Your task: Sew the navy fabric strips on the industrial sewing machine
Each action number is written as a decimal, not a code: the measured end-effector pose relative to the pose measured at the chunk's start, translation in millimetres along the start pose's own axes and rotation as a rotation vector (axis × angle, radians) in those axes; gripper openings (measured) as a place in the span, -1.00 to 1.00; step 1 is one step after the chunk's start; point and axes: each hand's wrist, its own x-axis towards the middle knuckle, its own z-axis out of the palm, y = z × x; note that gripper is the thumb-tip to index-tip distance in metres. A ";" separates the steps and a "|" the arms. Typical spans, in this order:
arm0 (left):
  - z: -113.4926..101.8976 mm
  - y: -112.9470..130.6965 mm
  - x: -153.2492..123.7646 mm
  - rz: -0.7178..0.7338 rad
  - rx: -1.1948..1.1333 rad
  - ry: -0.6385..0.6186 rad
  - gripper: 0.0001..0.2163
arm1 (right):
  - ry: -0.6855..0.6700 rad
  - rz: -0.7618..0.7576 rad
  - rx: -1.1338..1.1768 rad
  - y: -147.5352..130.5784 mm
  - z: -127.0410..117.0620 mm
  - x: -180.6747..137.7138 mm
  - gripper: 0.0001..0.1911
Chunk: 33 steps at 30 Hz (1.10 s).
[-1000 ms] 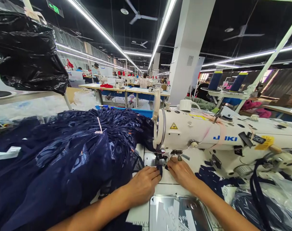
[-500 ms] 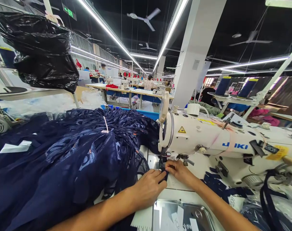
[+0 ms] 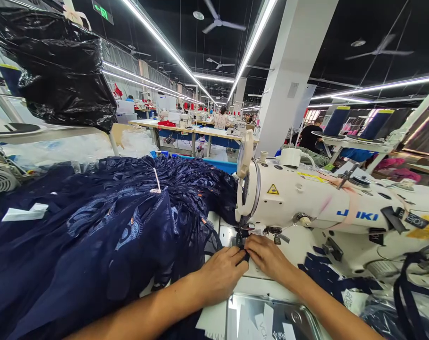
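Observation:
Below the needle area of a white sewing machine [image 3: 306, 198], both hands hold a small piece of dark fabric [image 3: 243, 253]. My left hand [image 3: 224, 274] presses its fingertips on the near left side of that piece. From the right, my right hand [image 3: 265, 255] pinches it close to the presser foot [image 3: 240, 237]. Much of the fabric is hidden by the fingers. A large heap of navy lace garments [image 3: 129, 236] lies directly left of the machine, beside my left forearm.
A metal tray [image 3: 295, 311] with paper labels is set in front. Navy fabric scraps [image 3: 322, 271] and a plastic bag [image 3: 384, 307] lie to the right. Thread cones [image 3: 336, 122] stand behind the machine. A black plastic bag [image 3: 62, 71] hangs at upper left. People sit farther back.
The view has shifted slightly, so the machine appears farther right. My right hand's fingers have drawn closer over the fabric by the presser foot; both hands stay on it.

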 end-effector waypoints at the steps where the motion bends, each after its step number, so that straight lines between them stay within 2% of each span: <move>1: 1.4 0.1 -0.4 0.002 -0.006 0.018 -0.82 | 0.017 -0.074 -0.065 -2.5 -1.3 -2.1 -0.80; 4: 1.9 0.3 -0.3 0.012 -0.004 0.053 -0.80 | 0.057 -0.203 -0.205 -8.6 -5.8 -6.3 -0.76; 8: -4.3 0.6 4.2 -0.008 0.015 0.028 -0.80 | 0.077 -0.224 -0.253 -5.5 -7.1 -7.0 -0.72; 12: -6.4 0.3 10.9 -0.026 0.045 -0.011 -0.80 | 0.071 -0.206 -0.264 4.4 -4.3 -5.7 -0.66; 20: 9.0 -2.9 16.1 -0.057 0.066 0.011 -0.81 | -0.018 -0.160 -0.321 11.1 -7.1 -4.8 -0.59; 28: 8.8 -4.7 21.8 -0.088 0.086 -0.003 -0.78 | -0.004 -0.094 -0.415 13.1 2.5 -7.6 -0.55; 33: 6.2 -4.8 24.3 -0.137 0.099 -0.027 -0.79 | 0.012 -0.074 -0.470 7.9 0.1 -4.3 -0.57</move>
